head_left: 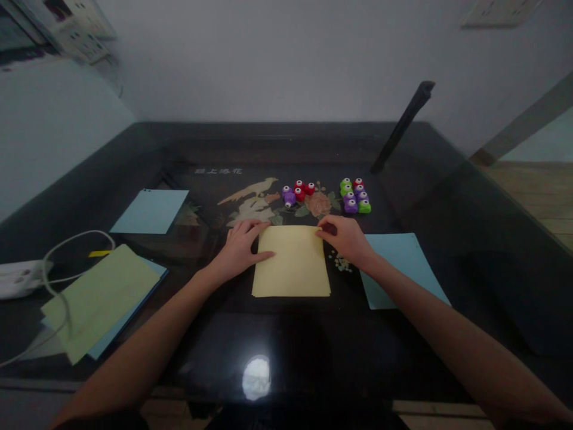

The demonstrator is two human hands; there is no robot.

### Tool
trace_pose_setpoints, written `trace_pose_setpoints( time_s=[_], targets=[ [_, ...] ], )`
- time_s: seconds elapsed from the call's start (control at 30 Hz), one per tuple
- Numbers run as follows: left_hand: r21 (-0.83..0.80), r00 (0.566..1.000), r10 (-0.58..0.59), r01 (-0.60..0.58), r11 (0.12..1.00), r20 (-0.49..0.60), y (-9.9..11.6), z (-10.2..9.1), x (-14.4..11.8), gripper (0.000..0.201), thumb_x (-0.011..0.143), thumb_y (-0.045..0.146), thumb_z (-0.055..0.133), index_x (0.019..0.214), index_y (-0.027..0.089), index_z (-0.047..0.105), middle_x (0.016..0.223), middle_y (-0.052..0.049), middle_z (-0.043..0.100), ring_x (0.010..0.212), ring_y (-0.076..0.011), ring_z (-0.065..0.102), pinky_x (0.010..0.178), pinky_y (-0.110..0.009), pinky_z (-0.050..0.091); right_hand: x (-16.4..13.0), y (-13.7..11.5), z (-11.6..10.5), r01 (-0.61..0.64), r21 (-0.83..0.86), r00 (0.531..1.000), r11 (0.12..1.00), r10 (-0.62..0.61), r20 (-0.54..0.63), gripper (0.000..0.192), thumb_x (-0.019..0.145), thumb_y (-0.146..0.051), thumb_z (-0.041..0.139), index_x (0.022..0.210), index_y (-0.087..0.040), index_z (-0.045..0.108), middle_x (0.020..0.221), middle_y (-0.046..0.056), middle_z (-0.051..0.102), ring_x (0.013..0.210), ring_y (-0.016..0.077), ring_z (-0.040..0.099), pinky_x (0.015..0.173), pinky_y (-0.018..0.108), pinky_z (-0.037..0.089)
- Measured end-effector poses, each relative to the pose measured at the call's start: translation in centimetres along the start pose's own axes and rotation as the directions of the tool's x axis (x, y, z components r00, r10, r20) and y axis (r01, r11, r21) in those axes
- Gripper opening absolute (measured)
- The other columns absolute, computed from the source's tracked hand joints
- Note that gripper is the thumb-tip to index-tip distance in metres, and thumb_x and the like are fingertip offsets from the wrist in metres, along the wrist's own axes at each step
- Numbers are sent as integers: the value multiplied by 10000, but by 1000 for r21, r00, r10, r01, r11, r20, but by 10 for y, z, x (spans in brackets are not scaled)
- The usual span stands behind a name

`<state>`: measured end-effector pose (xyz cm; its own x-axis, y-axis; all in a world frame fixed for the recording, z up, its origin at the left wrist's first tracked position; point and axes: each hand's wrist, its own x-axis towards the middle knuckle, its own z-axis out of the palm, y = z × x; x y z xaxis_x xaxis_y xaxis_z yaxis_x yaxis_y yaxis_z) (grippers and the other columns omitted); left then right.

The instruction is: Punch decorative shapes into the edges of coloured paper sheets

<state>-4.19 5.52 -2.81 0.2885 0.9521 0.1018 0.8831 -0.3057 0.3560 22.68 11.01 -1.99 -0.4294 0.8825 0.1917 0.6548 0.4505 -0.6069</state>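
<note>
A yellow sheet of paper (pixel 293 263) lies flat on the dark glass table (pixel 277 340) in front of me. My left hand (pixel 242 248) rests on its upper left corner, fingers spread on the paper. My right hand (pixel 347 239) touches its upper right corner with bent fingers. Just beyond the sheet stand two clusters of small craft punches: red and purple ones (pixel 298 192) and green, purple and red ones (pixel 355 195). Small paper bits (pixel 340 261) lie under my right wrist.
A light blue sheet (pixel 400 269) lies to the right of the yellow one, another blue sheet (pixel 151 211) at the far left. A stack of green and blue paper (pixel 101 298) sits at the near left, beside a white power strip (pixel 20 278) with a cable. A dark bar (pixel 403 125) leans at the back right.
</note>
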Motion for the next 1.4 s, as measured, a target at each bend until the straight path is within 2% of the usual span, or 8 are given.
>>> trace_pose_setpoints(
  time_s=[0.4, 0.67, 0.77, 0.9, 1.0, 1.07, 1.2, 1.4],
  targets=[
    [-100, 993, 32, -43, 994, -112, 5, -1, -2, 353, 812, 285, 625, 1132, 191, 512, 1140, -83, 592, 1114, -260, 509, 964, -406, 393, -3, -2, -1, 53, -30, 999, 998, -53, 12, 256, 845, -175, 534, 1031, -166, 710, 957, 87, 722, 843, 216, 652, 770, 337, 470],
    [-263, 980, -95, 47, 964, -173, 1, 2, -2, 150, 815, 246, 577, 942, 169, 602, 829, -22, 653, 708, -167, 590, 683, -278, 463, -1, 5, 0, 53, 9, 998, 999, -54, 37, 371, 827, -216, 563, 1185, -146, 631, 900, 75, 647, 679, 153, 558, 670, 296, 430],
    [-369, 974, -155, 84, 926, -168, 1, -2, -1, 169, 811, 302, 586, 895, 159, 618, 768, -21, 649, 672, -167, 590, 647, -277, 458, 0, 5, -1, 48, 48, 999, 998, -49, 23, 300, 772, -266, 633, 1045, -150, 677, 898, 69, 604, 661, 143, 521, 652, 293, 417],
    [-668, 962, -255, 129, 733, -95, 10, -10, 1, 258, 759, 376, 648, 877, 153, 592, 786, -33, 675, 721, -184, 641, 667, -283, 500, -1, -4, -10, -104, 275, 989, 956, 70, 129, 193, 765, -348, 637, 762, -158, 670, 710, 46, 609, 627, 157, 531, 567, 282, 397],
    [-828, 954, -297, 142, 542, -31, 24, -21, 3, 309, 714, 391, 700, 860, 151, 572, 833, -48, 703, 767, -196, 664, 684, -286, 519, -7, -15, -20, -271, 555, 947, 786, 115, 298, 237, 768, -364, 638, 877, -161, 694, 781, 62, 683, 658, 170, 591, 547, 278, 422],
    [-872, 957, -291, 154, 465, 14, 35, -28, 2, 317, 733, 393, 692, 899, 144, 587, 860, -55, 713, 766, -192, 666, 687, -289, 522, -14, -20, -28, -330, 655, 936, 680, 145, 321, 280, 743, -362, 672, 935, -159, 703, 823, 69, 704, 665, 164, 607, 541, 269, 430],
    [-876, 959, -204, 264, 404, 195, 56, -29, -4, 376, 779, 439, 653, 994, 131, 628, 797, -50, 717, 652, -177, 654, 618, -285, 516, -32, -26, -45, -392, 691, 920, 607, 248, 304, 292, 700, -358, 720, 891, -137, 714, 740, 54, 693, 547, 105, 539, 458, 224, 361],
    [-826, 885, -225, 462, 323, 407, 66, -8, -18, 407, 719, 491, 693, 861, 113, 646, 730, -65, 719, 638, -207, 670, 580, -295, 519, -63, -22, -52, -482, 689, 876, 542, 286, 388, 295, 685, -354, 729, 882, -144, 662, 650, 15, 666, 512, 91, 525, 471, 222, 377]
  ],
)
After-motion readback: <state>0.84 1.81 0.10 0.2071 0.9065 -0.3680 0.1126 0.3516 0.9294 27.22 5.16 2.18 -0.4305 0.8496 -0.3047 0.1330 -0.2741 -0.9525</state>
